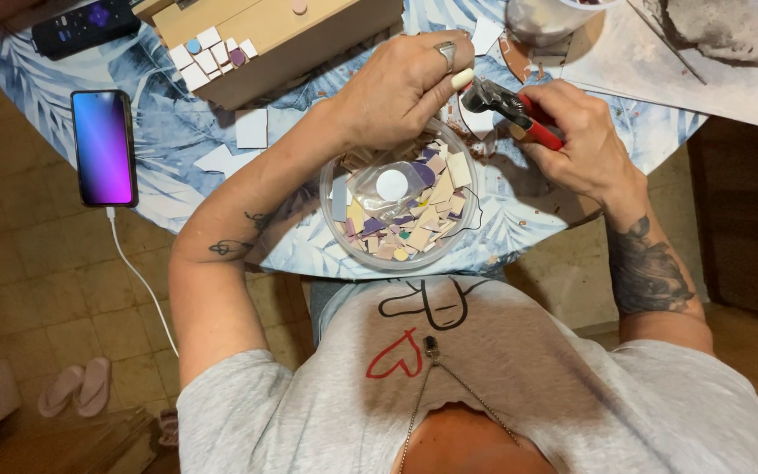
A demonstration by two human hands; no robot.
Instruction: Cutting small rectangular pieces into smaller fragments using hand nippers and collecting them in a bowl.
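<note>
My left hand [405,83] hovers over a clear bowl [337,226] full of small pastel tile pieces, pinching a pale tile piece [461,79] between thumb and finger. My right hand [576,140] grips red-handled tile nippers [519,110], whose dark jaws point left toward that piece, almost touching it. A ring sits on one finger of the left hand. Inside the bowl lies a small clear bag with a white round label.
A wooden box [282,39] partly covered with small square tiles stands at the back. A phone [103,147] with a lit screen lies at the left, its cable hanging off the round table [177,132]. A remote [85,26], a cup [541,22] and loose tiles lie nearby.
</note>
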